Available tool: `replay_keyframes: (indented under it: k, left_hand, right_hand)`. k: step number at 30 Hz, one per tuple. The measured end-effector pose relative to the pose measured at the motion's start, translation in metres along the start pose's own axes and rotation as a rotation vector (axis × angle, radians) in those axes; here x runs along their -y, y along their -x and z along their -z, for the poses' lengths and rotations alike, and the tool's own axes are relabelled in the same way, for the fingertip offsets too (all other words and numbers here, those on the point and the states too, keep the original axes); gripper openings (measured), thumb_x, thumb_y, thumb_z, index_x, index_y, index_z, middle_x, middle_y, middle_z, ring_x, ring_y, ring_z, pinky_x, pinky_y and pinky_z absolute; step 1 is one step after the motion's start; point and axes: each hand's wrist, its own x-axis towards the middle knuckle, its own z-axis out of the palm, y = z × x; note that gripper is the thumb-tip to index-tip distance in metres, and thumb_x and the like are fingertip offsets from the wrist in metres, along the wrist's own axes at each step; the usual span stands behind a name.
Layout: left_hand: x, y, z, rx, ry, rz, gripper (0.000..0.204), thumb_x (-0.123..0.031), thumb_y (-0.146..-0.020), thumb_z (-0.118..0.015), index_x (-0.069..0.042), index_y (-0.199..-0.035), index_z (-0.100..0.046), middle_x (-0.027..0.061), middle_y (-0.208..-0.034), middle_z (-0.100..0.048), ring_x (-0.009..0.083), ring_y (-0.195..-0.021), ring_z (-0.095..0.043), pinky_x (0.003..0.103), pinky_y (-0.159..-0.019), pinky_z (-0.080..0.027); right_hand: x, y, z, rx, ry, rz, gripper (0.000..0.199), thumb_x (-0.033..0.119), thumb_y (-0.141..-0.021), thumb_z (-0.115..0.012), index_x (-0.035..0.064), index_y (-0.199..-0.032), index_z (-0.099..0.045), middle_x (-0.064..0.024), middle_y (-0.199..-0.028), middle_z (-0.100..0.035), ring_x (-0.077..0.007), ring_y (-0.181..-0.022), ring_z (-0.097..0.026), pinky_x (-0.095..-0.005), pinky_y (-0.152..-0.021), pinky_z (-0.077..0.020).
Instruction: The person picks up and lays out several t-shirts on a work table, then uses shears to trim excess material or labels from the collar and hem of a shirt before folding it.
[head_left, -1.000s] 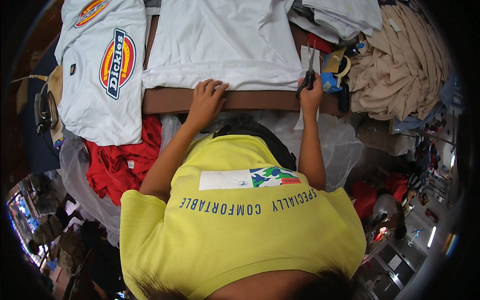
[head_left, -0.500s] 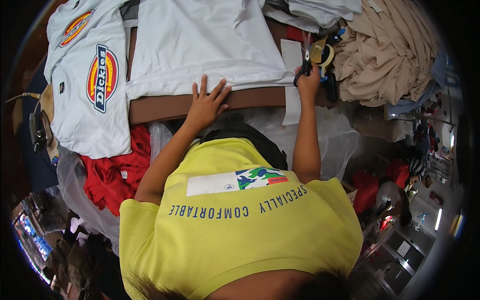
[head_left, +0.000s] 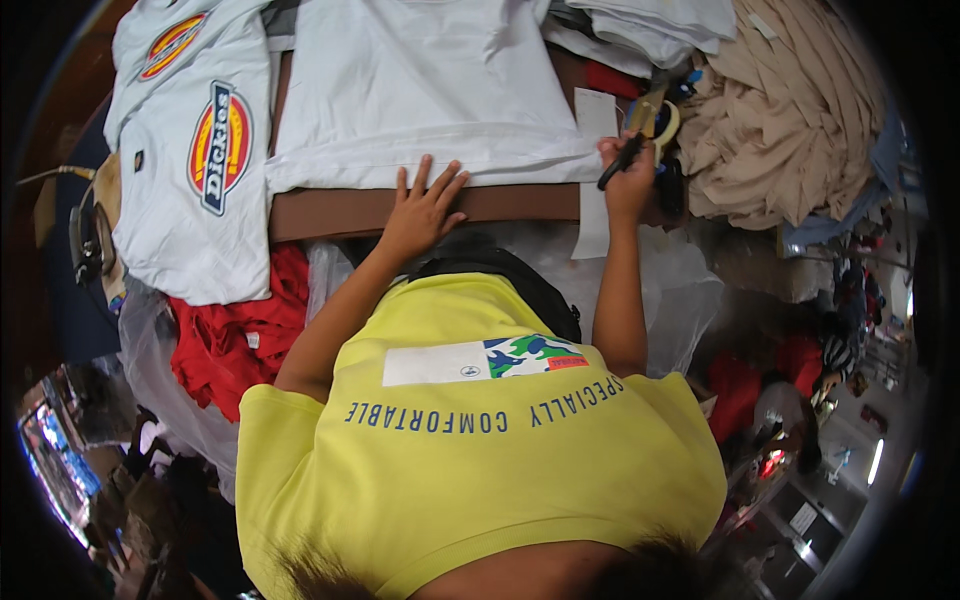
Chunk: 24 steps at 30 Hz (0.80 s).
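A white T-shirt (head_left: 430, 90) lies spread out before me, its hem toward me. My left hand (head_left: 424, 208) rests on the hem with fingers spread, its wrist over the brown board edge. At the hem's right corner, my right hand (head_left: 630, 183) is closed around black-handled scissors (head_left: 622, 163). Its thumb-side fingertips are at the shirt's corner; whether they pinch the cloth I cannot tell. The scissor blades are hard to make out. Beneath that corner a long white paper strip (head_left: 593, 228) hangs over the board's edge.
White shirts with a red and yellow print (head_left: 160, 235) lie on the left, beside what looks like an iron (head_left: 90, 235). Red cloth (head_left: 240, 345) sits below them. Right of my hand are a tape roll (head_left: 669, 125) and a beige cloth heap (head_left: 780, 130). Folded white garments (head_left: 655, 25) lie behind.
The scissors have turned in my right hand, from blades pointing away to lying back along the palm. That hand's fingertips have come to the shirt's corner. My left hand stays on the hem.
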Motion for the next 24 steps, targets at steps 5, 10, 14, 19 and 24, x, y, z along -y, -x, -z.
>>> replay_keyframes:
  k: [5, 10, 14, 19, 24]
  left_hand:
    - [0.015, 0.011, 0.007, -0.046, 0.021, 0.079, 0.068, -0.047, -0.084, -0.047, -0.01, -0.138, -0.027, 0.0069, -0.146, -0.02, 0.0296, -0.135, -0.014, 0.053, -0.106, -0.012]
    - [0.055, 0.051, 0.015, -0.113, -0.113, 0.346, 0.073, -0.051, -0.083, -0.047, -0.009, -0.139, -0.026, 0.0069, -0.147, -0.018, 0.0289, -0.136, -0.014, 0.058, -0.104, -0.008]
    - [0.077, 0.079, 0.024, -0.123, -0.156, 0.44, 0.074, -0.05, -0.082, -0.049, -0.009, -0.139, -0.026, 0.0068, -0.146, -0.021, 0.0227, -0.135, -0.018, 0.061, -0.102, -0.005]
    - [0.08, 0.084, 0.026, -0.147, -0.159, 0.427, 0.071, -0.047, -0.082, -0.051, -0.01, -0.138, -0.027, 0.0059, -0.145, -0.024, 0.0192, -0.134, -0.021, 0.062, -0.102, -0.005]
    - [0.083, 0.086, 0.024, -0.185, -0.142, 0.408, 0.07, -0.046, -0.081, -0.053, -0.01, -0.136, -0.03, 0.0055, -0.144, -0.026, 0.0191, -0.133, -0.023, 0.062, -0.102, -0.004]
  right_hand:
    - [0.008, 0.042, -0.052, 0.314, 0.493, -0.025, 0.037, 0.004, -0.071, -0.064, 0.0106, -0.105, -0.053, -0.0117, -0.092, -0.065, -0.0279, -0.088, -0.063, -0.0343, -0.073, -0.048]
    - [-0.026, 0.053, -0.049, 0.254, 0.443, -0.025, 0.041, 0.005, -0.068, -0.064, 0.0122, -0.106, -0.053, -0.0121, -0.09, -0.065, -0.0315, -0.089, -0.062, -0.0369, -0.074, -0.0474]
    - [-0.023, 0.054, -0.051, 0.233, 0.466, 0.048, 0.043, 0.004, -0.066, -0.065, 0.0119, -0.106, -0.053, -0.011, -0.09, -0.065, -0.0301, -0.088, -0.063, -0.0358, -0.074, -0.0475]
    - [-0.026, 0.055, -0.053, 0.216, 0.441, 0.04, 0.042, 0.001, -0.066, -0.063, 0.0117, -0.105, -0.053, -0.0106, -0.09, -0.065, -0.0296, -0.088, -0.063, -0.0352, -0.075, -0.0475]
    - [-0.023, 0.057, -0.057, 0.194, 0.454, 0.068, 0.039, 0.001, -0.067, -0.062, 0.0114, -0.104, -0.054, -0.0109, -0.09, -0.065, -0.0295, -0.088, -0.063, -0.0347, -0.075, -0.0476]
